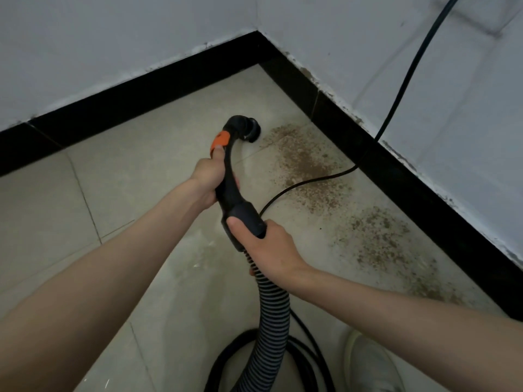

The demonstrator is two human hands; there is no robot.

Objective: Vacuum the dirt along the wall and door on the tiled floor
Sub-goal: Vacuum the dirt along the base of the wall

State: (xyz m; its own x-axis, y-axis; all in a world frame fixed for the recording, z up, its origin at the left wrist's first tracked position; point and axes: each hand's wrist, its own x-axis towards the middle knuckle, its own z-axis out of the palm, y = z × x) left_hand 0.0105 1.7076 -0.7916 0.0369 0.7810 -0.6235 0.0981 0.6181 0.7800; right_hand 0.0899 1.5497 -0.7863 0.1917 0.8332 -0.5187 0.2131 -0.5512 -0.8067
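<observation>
I hold a black vacuum handle (pixel 230 176) with an orange slider (pixel 220 141). My left hand (pixel 210 179) grips its curved middle, thumb touching the orange slider. My right hand (pixel 266 247) grips the black cuff where the ribbed hose (pixel 271 321) joins. The open nozzle end (pixel 250 131) hangs near the floor, just left of a brown dirt patch (pixel 304 162). A second dirt patch (pixel 385 239) lies further right along the black skirting (pixel 396 176).
A black power cable (pixel 404 77) drops down the right wall and crosses the first dirt patch on the beige tiled floor (pixel 127 176). Two white walls meet in a corner (pixel 257 32). Coiled cable (pixel 300 357) and my light shoe (pixel 370 366) lie below.
</observation>
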